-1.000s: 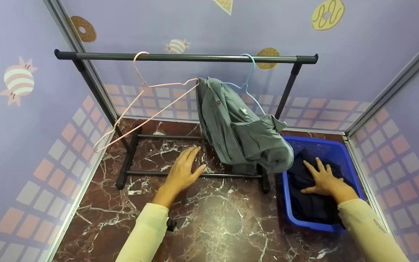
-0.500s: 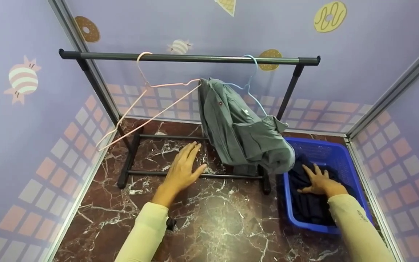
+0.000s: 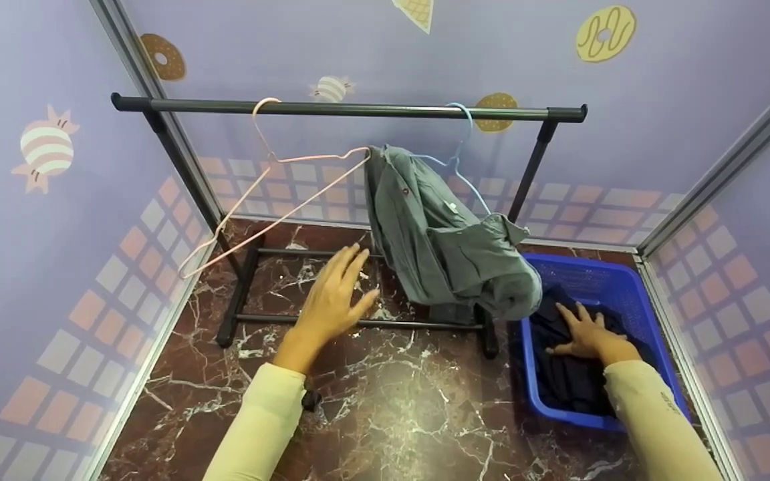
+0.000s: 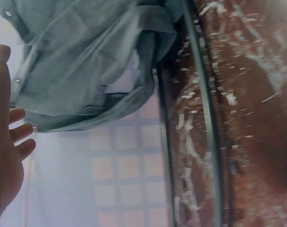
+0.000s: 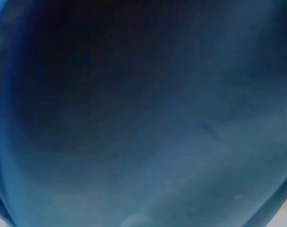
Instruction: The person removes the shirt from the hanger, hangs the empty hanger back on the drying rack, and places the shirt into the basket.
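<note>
My right hand (image 3: 585,334) lies splayed on dark navy cloth (image 3: 559,381) in the blue plastic basket (image 3: 635,300), right; left hand (image 3: 331,294) empty, fingers extended. Probably grabbing stage; next needs a pinch.

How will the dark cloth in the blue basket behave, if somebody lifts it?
The cloth will probably flop and sag, because it lies in soft, loose folds. It seems unlikely to roll, being heaped inside the basket. It should not be fragile, as it looks like ordinary fabric.
</note>
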Demonstrator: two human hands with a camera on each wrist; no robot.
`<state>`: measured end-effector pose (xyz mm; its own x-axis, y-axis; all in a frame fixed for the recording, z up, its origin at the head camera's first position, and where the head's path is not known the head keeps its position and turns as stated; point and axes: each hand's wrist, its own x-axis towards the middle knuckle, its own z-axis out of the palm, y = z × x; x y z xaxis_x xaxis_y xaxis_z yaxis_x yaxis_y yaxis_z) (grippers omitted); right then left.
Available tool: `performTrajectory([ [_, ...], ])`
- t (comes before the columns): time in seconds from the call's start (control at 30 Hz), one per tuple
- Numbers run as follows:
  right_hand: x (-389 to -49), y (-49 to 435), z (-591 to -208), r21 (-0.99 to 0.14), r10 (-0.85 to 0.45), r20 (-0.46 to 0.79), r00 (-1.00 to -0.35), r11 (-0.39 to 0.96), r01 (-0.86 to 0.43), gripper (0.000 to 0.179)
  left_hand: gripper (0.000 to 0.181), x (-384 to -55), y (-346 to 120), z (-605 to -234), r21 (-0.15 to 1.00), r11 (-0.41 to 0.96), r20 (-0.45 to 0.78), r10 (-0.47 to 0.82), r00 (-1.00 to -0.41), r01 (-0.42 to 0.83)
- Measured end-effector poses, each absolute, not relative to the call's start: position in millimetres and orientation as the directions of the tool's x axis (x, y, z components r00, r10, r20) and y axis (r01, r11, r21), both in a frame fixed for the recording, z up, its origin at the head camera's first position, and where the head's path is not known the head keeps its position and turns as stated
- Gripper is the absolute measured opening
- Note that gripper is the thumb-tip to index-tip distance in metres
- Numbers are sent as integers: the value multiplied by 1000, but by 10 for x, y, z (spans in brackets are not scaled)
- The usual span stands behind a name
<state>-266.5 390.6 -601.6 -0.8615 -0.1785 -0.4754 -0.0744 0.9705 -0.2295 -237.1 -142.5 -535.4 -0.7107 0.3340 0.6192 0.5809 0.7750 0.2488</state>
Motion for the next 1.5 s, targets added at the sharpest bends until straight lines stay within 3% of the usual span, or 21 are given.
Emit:
performTrajectory([
  [0.23,-2637,3859,-5851,-250,-181,-445,-877,966,-72,116,72,-2388,-1460,-5022,205,782,634,352,-689,588],
  [0.43,-2524,3872,-5664,-232,-168,-344,-924,968,-90,115,70,-2425,-1459,-4782,141,793,657,372,-655,592],
  [0.6,-2356,3903,-5570,-247,-41,-343,-938,968,47,123,71,-2455,-1439,-4587,114,800,667,378,-642,589],
  [0.77,-2261,3892,-5568,-268,23,-410,-912,953,144,127,72,-2473,-1430,-4357,110,810,667,369,-647,576],
  [1.1,-2330,3917,-5641,-277,-92,-457,-885,960,43,119,70,-2582,-1420,-3925,102,815,686,358,-634,570],
  [1.3,-2361,3942,-5649,-271,-142,-560,-816,962,19,121,69,-2554,-1443,-4063,93,813,670,376,-640,575],
  [1.5,-2464,3915,-5717,-197,-148,-653,-743,980,-22,117,70,-2521,-1416,-4312,131,811,633,375,-678,571],
])
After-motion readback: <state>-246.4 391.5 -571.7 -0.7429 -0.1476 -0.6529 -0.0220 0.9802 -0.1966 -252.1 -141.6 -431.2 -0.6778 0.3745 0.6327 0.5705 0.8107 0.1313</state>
